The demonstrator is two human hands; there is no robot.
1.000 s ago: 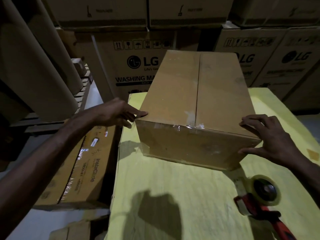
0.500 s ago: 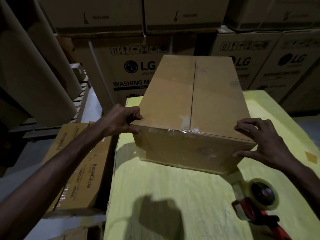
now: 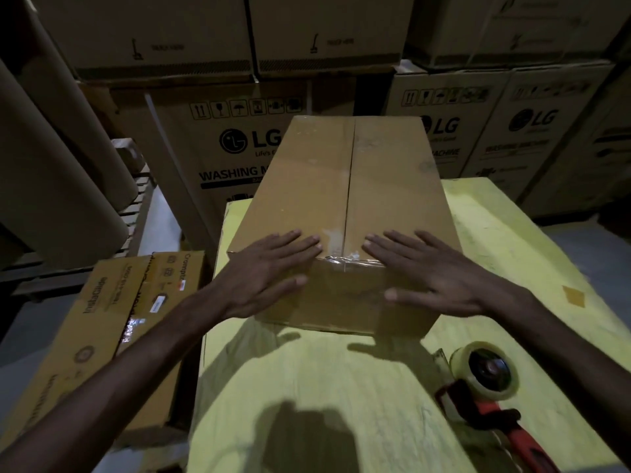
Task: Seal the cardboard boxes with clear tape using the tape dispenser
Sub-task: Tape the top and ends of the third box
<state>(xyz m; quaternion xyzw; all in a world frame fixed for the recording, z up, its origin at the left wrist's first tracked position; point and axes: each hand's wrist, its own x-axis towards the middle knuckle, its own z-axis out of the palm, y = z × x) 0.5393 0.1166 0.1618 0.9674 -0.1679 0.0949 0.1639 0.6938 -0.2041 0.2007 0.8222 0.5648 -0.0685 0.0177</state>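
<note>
Hemmed by stacked cartons (image 3: 239, 148); cardboard box (image 3: 341, 186) toward far edge of tabletop (image 3: 341, 387), pressed under left hand (image 3: 269, 271) and right hand (image 3: 440, 271), fingers straight, flanking seam (image 3: 350, 179), probably flattening flaps; tape dispenser (image 3: 485, 387) at near-right corner.

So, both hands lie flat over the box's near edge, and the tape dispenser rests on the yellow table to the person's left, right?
No: the head view shows the tape dispenser on the yellow table to the person's right. Left hand and right hand do lie flat on the box.
</note>
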